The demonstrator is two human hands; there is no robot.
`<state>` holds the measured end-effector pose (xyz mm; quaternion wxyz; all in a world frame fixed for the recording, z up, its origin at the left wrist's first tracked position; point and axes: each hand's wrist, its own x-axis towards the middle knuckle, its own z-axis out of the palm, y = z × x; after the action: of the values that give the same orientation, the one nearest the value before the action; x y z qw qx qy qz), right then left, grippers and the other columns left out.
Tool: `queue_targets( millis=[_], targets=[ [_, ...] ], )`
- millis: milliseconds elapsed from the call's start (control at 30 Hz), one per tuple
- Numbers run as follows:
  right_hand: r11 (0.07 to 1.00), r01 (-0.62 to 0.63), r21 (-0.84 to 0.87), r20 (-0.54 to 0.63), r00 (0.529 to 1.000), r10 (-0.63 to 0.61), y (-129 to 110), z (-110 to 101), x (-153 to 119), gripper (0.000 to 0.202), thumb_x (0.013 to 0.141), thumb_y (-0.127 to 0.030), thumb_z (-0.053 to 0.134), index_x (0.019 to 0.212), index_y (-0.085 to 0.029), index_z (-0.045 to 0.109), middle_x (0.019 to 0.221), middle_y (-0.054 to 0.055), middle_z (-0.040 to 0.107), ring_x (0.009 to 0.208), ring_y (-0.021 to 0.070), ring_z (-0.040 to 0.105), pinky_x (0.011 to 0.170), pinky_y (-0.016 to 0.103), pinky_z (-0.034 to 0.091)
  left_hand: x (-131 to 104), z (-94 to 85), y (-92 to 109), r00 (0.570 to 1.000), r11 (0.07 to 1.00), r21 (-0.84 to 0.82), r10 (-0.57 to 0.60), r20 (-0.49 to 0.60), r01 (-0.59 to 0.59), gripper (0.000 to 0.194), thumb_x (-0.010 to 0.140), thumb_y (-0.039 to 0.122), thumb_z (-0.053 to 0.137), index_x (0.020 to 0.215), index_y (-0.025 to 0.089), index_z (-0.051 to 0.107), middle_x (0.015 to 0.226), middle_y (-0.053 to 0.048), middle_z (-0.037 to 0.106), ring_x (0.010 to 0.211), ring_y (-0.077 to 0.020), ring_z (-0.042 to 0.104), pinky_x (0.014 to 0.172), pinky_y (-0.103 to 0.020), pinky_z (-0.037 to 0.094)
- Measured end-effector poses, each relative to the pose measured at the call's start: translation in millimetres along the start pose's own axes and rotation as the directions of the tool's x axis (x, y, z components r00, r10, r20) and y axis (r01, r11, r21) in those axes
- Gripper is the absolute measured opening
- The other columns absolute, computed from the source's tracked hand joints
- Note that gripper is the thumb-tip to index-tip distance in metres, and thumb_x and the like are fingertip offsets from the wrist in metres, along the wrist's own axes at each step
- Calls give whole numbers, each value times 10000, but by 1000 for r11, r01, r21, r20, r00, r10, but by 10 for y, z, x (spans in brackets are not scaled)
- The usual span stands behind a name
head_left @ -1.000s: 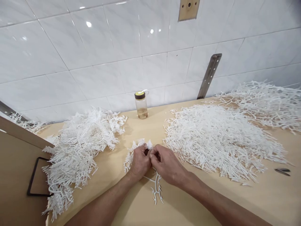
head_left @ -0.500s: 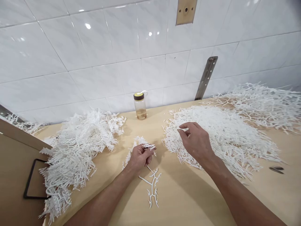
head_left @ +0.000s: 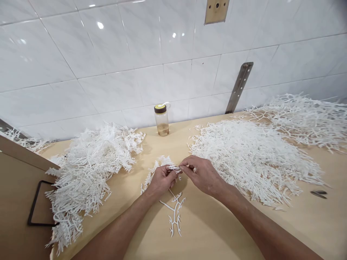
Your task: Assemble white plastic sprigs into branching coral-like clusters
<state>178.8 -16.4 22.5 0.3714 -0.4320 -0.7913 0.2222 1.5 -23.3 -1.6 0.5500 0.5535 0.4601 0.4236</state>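
Observation:
My left hand, its fingers closed, holds a small bunch of thin white plastic sprigs above the table. Against the outer end of that bunch, my right hand pinches thumb and forefinger together; what lies between the tips is too small to make out. Just below the hands, a branched white plastic stem with short side twigs lies flat on the table. Behind my left hand is a small heap of similar white pieces, partly covered by the hand.
Large piles of white branched pieces lie at the left and the right, with longer branches at far right. A drink bottle stands by the tiled wall. Small dark snips lie at right; a brown box stands left.
My right hand has moved left, from over the right pile to the sprigs in my left hand. The left hand has stayed nearly in place.

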Motion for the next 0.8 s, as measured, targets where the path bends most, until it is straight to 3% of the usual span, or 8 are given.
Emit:
queue_targets(
  millis=[200, 467, 533, 633, 800],
  targets=[
    [998, 50, -42, 92, 995, -46, 16, -38, -17, 184, 944, -198, 518, 912, -204, 699, 927, 47, 704, 812, 165, 643, 741, 310, 486, -26, 6, 49, 1000, 996, 88, -7, -5, 7, 459, 767, 565, 675, 590, 176, 507, 443, 49, 433, 421, -76, 367, 448, -227, 253],
    [975, 50, -216, 129, 991, -22, -26, -21, -44, 179, 944, -150, 463, 849, -189, 609, 829, 30, 636, 702, 152, 574, 639, 283, 415, -31, 8, 29, 1000, 993, 121, -10, 5, 9, 442, 781, 558, 663, 609, 183, 505, 449, 51, 430, 428, -84, 370, 451, -232, 264],
    [960, 51, -277, 88, 996, -28, 23, -9, -33, 183, 935, -127, 443, 835, -187, 583, 821, 36, 622, 690, 156, 563, 633, 285, 401, -33, -9, 24, 999, 993, 114, -9, 33, 5, 423, 774, 540, 673, 617, 176, 525, 456, 49, 436, 436, -84, 371, 457, -232, 264],
    [940, -9, -340, -69, 998, -16, 155, -36, -2, 179, 924, -117, 428, 822, -188, 556, 807, 48, 610, 693, 173, 559, 639, 296, 398, -37, -35, 12, 998, 997, 83, -7, 59, 2, 393, 746, 522, 703, 657, 161, 574, 475, 52, 434, 448, -80, 357, 464, -233, 250],
    [929, -164, -331, -296, 953, 62, 246, -129, 20, 105, 914, -174, 484, 930, -168, 588, 932, 82, 645, 686, 183, 589, 671, 332, 436, -32, -28, -4, 999, 1000, 12, -23, 40, 23, 369, 769, 496, 688, 662, 165, 567, 435, 70, 397, 413, -68, 300, 447, -235, 206]
  ],
)
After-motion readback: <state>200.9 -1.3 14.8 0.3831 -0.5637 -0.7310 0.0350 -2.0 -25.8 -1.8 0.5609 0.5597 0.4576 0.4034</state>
